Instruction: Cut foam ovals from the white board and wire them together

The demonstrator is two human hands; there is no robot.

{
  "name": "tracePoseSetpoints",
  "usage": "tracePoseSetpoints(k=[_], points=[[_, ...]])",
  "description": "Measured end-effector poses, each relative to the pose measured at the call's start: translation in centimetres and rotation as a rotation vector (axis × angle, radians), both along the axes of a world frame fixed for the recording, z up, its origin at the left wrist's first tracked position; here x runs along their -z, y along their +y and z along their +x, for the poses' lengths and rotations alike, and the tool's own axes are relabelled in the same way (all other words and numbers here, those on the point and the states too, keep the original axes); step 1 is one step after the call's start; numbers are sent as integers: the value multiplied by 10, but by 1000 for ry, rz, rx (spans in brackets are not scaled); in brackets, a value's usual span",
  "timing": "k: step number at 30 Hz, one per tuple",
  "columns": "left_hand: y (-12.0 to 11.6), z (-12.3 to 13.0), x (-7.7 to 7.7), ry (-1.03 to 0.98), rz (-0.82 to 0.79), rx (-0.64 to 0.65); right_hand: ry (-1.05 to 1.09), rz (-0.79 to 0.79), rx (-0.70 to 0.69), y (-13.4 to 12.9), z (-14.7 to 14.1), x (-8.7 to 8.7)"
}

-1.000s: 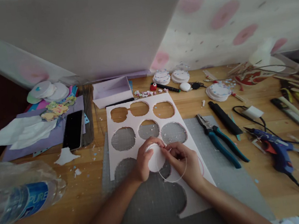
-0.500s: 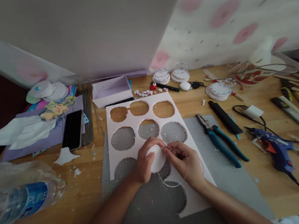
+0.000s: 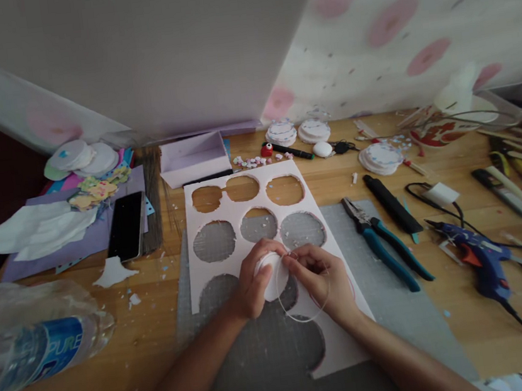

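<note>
A round white disc [image 3: 273, 277] is pinched between the thumb and fingers of my left hand [image 3: 255, 281]. At the disc's right edge, my right hand [image 3: 321, 277] has thumb and fingertips closed on a thin clear cord [image 3: 300, 321], which hangs in a loop below. The fingertips of both hands nearly meet, and the exact spot where the cord touches the disc is too small to tell. Beneath the hands lies a white board [image 3: 262, 202] with several round holes, on a grey cutting mat [image 3: 400, 318].
Blue-handled pliers [image 3: 385, 243], a black cutter [image 3: 393, 204] and a blue glue gun [image 3: 480, 257] lie to the right. On the left are a phone [image 3: 126, 227] and a plastic bottle [image 3: 27, 351]. Behind stand an open box [image 3: 195, 159] and stacked discs [image 3: 381, 158].
The cord loop has shifted slightly right and up. Both hands keep nearly the same place and hold.
</note>
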State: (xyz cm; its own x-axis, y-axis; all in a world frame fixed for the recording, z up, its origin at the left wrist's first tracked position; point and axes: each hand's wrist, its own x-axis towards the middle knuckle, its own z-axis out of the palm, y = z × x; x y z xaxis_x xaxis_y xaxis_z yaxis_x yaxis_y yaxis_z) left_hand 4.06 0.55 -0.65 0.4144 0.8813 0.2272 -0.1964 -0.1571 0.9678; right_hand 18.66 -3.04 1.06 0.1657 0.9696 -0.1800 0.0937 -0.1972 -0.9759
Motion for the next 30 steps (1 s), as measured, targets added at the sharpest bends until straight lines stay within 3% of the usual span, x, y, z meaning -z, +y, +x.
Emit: tracePoseSetpoints(k=[15, 23, 30], points=[[-1, 2, 4, -95, -77, -23, 162, -35, -26, 3, 0, 9], [7, 9, -9, -485, -536, -120, 271, 38, -154, 2, 4, 3], [11, 7, -10, -570, -719, -83, 155, 82, -147, 3, 4, 1]])
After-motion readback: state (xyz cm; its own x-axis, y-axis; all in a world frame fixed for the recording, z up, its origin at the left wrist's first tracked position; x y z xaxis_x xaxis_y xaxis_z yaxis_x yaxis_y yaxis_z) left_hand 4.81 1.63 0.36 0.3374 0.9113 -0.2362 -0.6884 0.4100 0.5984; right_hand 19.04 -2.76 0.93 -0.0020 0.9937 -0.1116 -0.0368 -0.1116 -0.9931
